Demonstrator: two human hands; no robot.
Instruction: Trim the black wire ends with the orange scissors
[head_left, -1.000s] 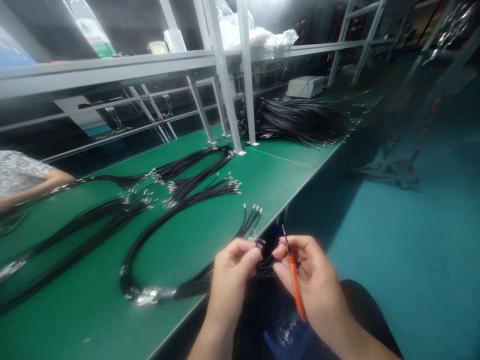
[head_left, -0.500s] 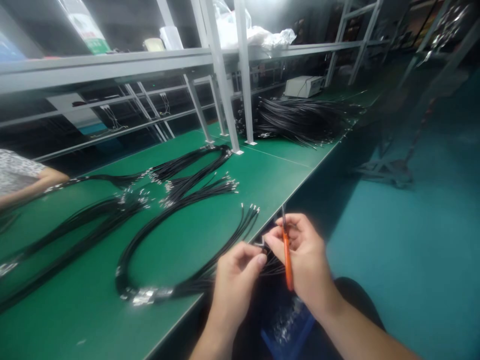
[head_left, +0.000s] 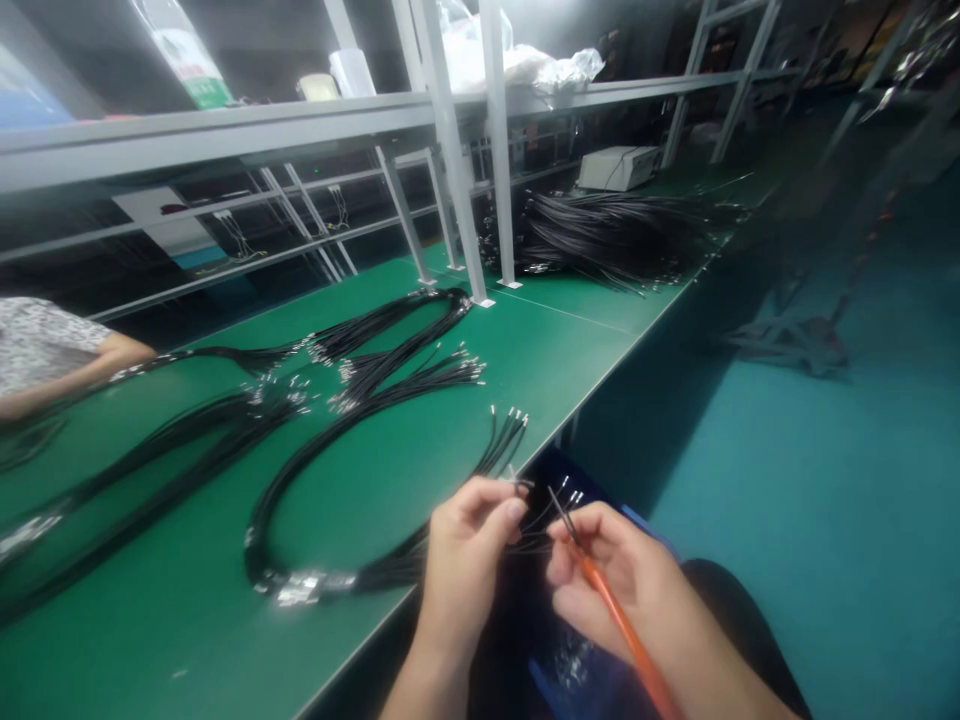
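Observation:
At the table's front edge my left hand (head_left: pixel 471 540) is closed in a pinch on the end of a black cable (head_left: pixel 523 484), where thin pale strands stick out. To its right, my right hand (head_left: pixel 619 570) is wrapped round a slim orange-handled tool (head_left: pixel 611 600) with a narrow dark metal tip, which points up and left toward the cable end but stands apart from it. A loop of bundled black cables (head_left: pixel 262 510) lies on the green table (head_left: pixel 405 480), bound with shiny tape. Several silver-tipped cable ends fan out beyond my left hand.
More black cable bundles (head_left: pixel 150 450) lie to the left, near another person's arm (head_left: pixel 112 355). A big cable pile (head_left: pixel 607 235) and a pale box (head_left: pixel 616 168) are farther back. Metal posts (head_left: pixel 499 150) carry a shelf (head_left: pixel 225 130). A blue bin (head_left: pixel 562 680) sits below my hands.
My right hand has drawn away from my left, down and to the right. The orange-handled tool has tilted from near upright to slanting left. My left hand keeps its pinch.

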